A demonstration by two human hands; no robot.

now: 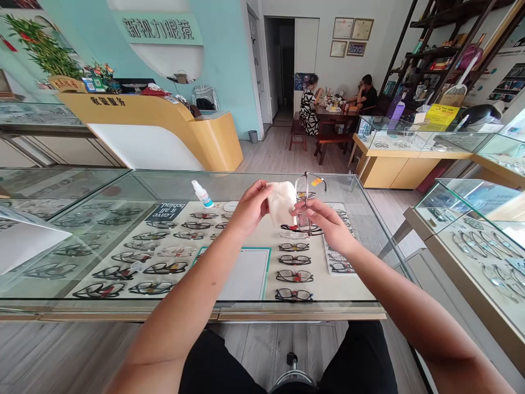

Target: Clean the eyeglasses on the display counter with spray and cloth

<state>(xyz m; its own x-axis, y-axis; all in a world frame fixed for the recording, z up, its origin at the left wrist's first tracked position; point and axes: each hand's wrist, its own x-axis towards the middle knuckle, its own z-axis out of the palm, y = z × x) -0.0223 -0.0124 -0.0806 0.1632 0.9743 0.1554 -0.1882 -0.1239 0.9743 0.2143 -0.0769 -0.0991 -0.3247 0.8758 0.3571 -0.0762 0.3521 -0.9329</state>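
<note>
Here, the left hand (252, 205) pinches a pale cloth (281, 201) beside the eyeglasses (302, 186) pinched in the right hand (328, 221).

A grey plank floor (266, 158) stretched to a turquoise wall (225, 54) at left and a white wall (383, 38), where 4 picture frames (343, 27) hung near a doorway (283, 68). Across the room stood a curved counter (219, 137), a table (325, 113) and tall shelves (441, 52).

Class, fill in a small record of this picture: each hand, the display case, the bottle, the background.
Left hand: holds a soft cream cloth
Right hand: holds dark, thin-rimmed eyeglasses beside the cloth
Glass display case: contains rows of eyeglass frames
White plastic bottle: on top of the case
Background: two seated people at a dark wooden table
</note>
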